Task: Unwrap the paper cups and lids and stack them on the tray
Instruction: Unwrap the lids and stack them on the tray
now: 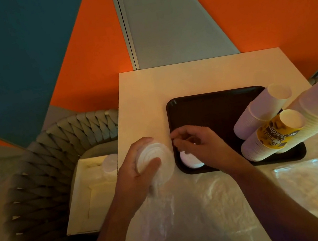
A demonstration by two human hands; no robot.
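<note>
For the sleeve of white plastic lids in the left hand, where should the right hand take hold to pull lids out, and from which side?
Probably the exposed top lid's rim, approached from the tray side. The left hand grips the sleeve of white plastic lids round its side, open end facing up, with clear plastic wrap trailing beneath. The right hand sits just right, over the dark brown tray.
</note>
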